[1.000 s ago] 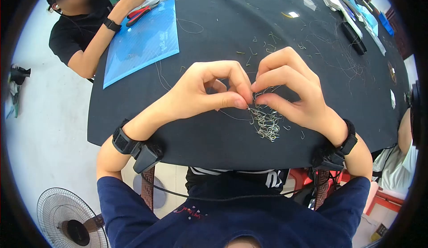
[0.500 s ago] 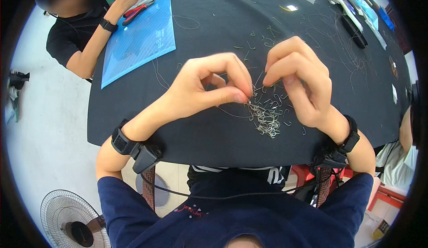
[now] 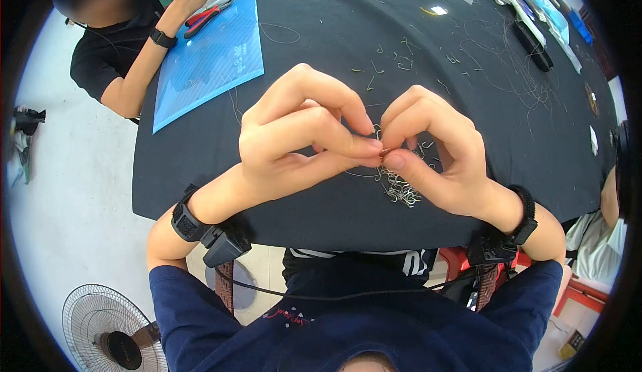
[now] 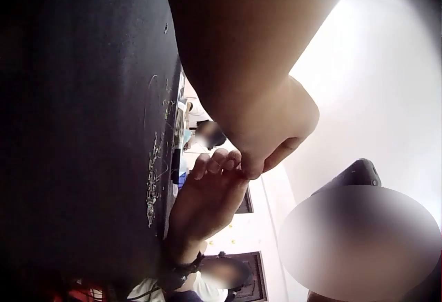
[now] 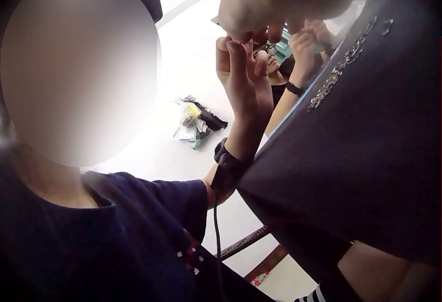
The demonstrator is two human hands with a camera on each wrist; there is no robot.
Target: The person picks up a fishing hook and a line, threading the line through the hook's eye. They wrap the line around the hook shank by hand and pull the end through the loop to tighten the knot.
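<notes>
On the black cloth lies a pile of small metal hooks (image 3: pixel 401 195), partly behind the right hand. The left hand (image 3: pixel 284 134) pinches with thumb and index finger, and a thin line (image 3: pixel 361 174) trails below it. Its fingertips meet those of the right hand (image 3: pixel 445 151), whose thumb and index finger pinch a tiny piece that looks like a hook, mostly hidden. Both hands are raised above the table. In the left wrist view the pile (image 4: pixel 152 184) lies beside the joined hands; in the right wrist view the hooks (image 5: pixel 338 74) lie beyond them.
A blue folder (image 3: pixel 210 64) lies at the left with red-handled pliers (image 3: pixel 200 21) near its top, beside another person's arm (image 3: pixel 150 54). Loose hooks (image 3: pixel 404 61) and tangled line (image 3: pixel 528 81) lie farther back. A black case (image 3: pixel 533 47) and plastic packets stand right. A fan (image 3: pixel 114 332) is lower left.
The right hand has come down and left from above the pile to the left hand's fingertips. The left hand has turned, its other fingers lifting and spreading.
</notes>
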